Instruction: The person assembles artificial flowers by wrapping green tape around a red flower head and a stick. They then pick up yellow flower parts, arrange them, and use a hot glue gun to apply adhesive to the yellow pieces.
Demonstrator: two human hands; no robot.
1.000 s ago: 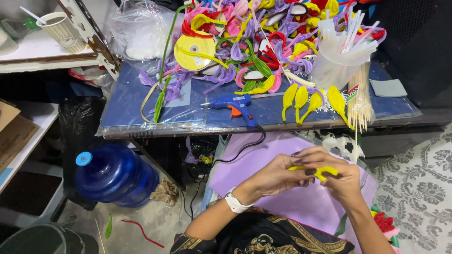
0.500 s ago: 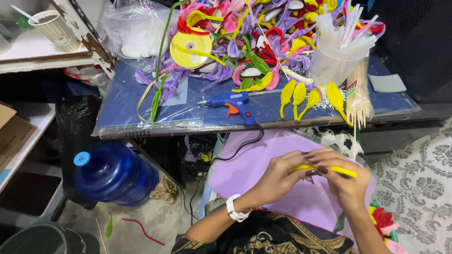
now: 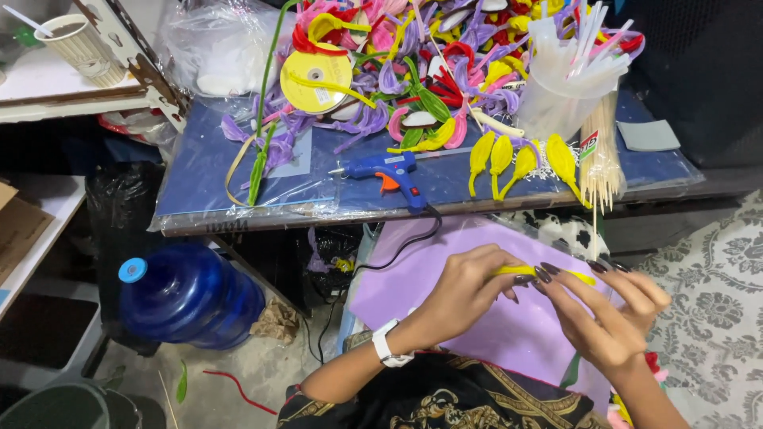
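Both my hands hold a thin yellow strip [image 3: 579, 277] stretched sideways between them, above a purple sheet [image 3: 493, 334] on my lap. My left hand [image 3: 465, 290], with a white watch on its wrist, pinches the strip's left end. My right hand [image 3: 608, 314] grips the middle with dark-nailed fingertips, and the right end pokes out past the fingers. A blue glue gun [image 3: 391, 176] lies on the blue board [image 3: 207, 179] just ahead, its black cord hanging down toward my lap.
The low table holds a heap of coloured ribbon pieces [image 3: 429, 71], a yellow ribbon spool [image 3: 315, 79], yellow petals [image 3: 520, 159], a clear cup of sticks [image 3: 568, 87] and a bundle of skewers [image 3: 600, 151]. A blue water jug [image 3: 191, 294] lies on the floor left.
The yellow piece, bunched between my hands before, is now pulled out straight. My hands have shifted slightly apart.
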